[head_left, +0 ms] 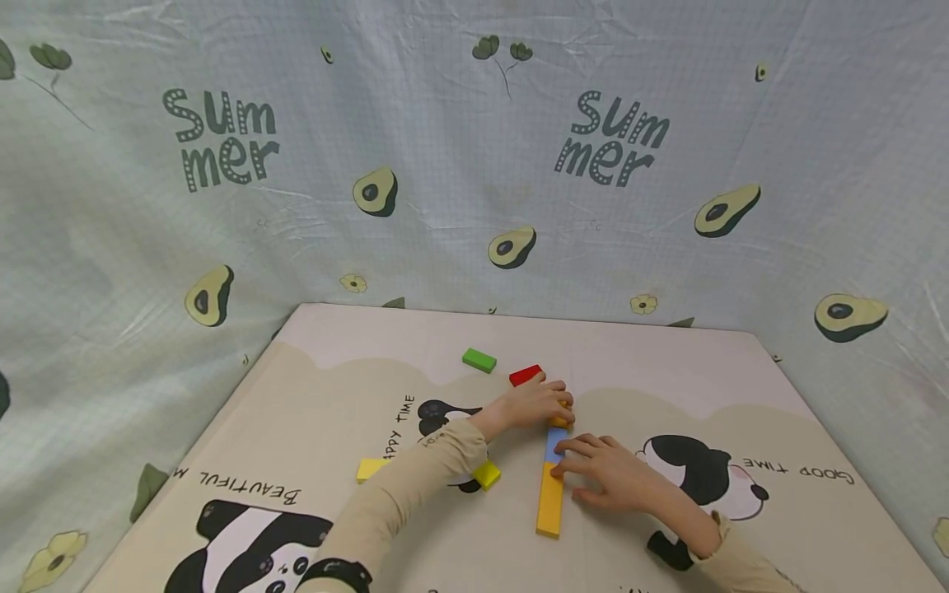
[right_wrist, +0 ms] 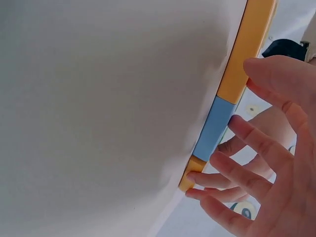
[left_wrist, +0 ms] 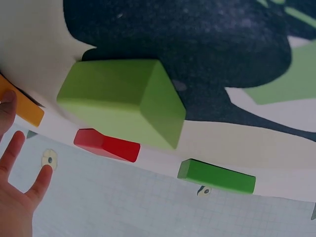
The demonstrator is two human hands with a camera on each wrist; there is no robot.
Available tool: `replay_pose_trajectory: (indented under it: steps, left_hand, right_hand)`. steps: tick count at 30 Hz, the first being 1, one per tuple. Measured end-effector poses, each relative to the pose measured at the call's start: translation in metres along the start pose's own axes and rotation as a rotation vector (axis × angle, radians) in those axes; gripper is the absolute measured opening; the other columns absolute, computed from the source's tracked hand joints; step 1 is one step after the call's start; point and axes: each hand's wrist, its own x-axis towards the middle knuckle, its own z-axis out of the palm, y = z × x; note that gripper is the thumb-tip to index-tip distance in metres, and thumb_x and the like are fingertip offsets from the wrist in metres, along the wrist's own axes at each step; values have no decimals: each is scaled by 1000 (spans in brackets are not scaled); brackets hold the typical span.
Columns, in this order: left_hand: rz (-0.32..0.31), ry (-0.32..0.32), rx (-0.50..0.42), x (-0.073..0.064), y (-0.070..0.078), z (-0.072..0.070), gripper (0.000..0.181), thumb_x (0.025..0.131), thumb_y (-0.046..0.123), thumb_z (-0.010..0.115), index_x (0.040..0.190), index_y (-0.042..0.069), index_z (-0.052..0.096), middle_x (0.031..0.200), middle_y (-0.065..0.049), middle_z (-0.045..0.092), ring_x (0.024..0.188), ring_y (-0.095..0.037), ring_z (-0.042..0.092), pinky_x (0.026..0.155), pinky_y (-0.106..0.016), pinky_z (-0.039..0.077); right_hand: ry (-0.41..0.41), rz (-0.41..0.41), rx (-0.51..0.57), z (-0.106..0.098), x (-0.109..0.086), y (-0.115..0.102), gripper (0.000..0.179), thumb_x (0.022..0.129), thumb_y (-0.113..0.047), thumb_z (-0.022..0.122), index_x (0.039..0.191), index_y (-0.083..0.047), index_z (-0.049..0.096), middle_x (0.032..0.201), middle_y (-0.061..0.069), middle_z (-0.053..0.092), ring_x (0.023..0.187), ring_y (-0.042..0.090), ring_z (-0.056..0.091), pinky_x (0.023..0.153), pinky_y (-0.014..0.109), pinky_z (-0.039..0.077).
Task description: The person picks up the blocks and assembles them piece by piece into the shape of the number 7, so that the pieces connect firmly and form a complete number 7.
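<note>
A straight row of blocks runs away from me: a long orange block (head_left: 549, 511) at the near end, a blue block (head_left: 554, 445) in the middle, a short orange block (right_wrist: 189, 174) at the far end. My left hand (head_left: 530, 403) reaches over from the left and pinches the far orange block, covering much of it in the head view. On the row's right side is my right hand (head_left: 611, 473), fingers extended. Its fingertips (right_wrist: 236, 122) touch or nearly touch the blue block, and its thumb lies along the long orange block.
Beyond my left hand lie a red block (head_left: 525, 375) and a green block (head_left: 479, 360). Two yellow blocks sit by my left forearm, one yellow block (head_left: 487, 474) on its right and another yellow block (head_left: 371, 469) on its left. A printed cloth (head_left: 741, 371) covers the table.
</note>
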Motion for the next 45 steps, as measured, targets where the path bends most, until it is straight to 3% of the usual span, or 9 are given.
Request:
replay_pose_trajectory:
  steps: [18,23,26,31,35,40,45]
  left_hand:
    - [1,-3,-82,-2,0,3,30,91,21,48,116,35,58,125,11,52,117,-12,42,98,-42,37]
    - [-3,24,-50,-7,-2,4,32,89,24,51,120,35,54,126,10,52,115,-12,43,95,-34,38]
    - [-27,32,-41,-12,-5,4,37,87,24,55,122,33,52,125,10,53,114,-12,44,93,-30,38]
    - [-83,9,-104,-19,-10,7,36,87,18,56,121,28,54,124,11,54,115,-13,43,95,-33,38]
    - [-89,-7,-137,-20,-12,9,34,89,15,51,121,28,54,124,10,53,116,-14,43,96,-34,38]
    - [-107,-15,-177,-21,-13,9,33,91,15,49,120,30,55,125,11,54,116,-14,43,97,-37,38]
    - [-123,-35,-212,-23,-14,10,35,92,16,46,122,32,53,127,11,52,117,-13,42,99,-41,37]
  right_hand:
    - [-3,11,35,2,1,2,33,80,-31,63,111,-34,55,126,1,51,111,26,47,83,49,42]
    - [-9,25,34,2,1,2,32,80,-32,63,110,-35,55,125,2,50,113,26,45,84,49,42]
    - [-21,33,36,0,1,2,32,79,-31,63,111,-36,55,124,2,49,114,26,43,84,49,42]
    - [-30,50,72,-3,2,3,34,79,-30,64,111,-35,55,123,2,49,114,27,42,84,49,42]
    - [1,63,87,-2,3,6,30,81,-31,62,110,-32,57,119,0,52,112,25,43,84,47,42]
    - [96,74,66,4,8,10,20,84,-31,59,103,-25,60,110,-4,55,105,19,46,81,42,44]
    - [127,116,20,6,15,10,22,84,-35,58,99,-20,60,102,-3,56,100,18,48,80,40,45]
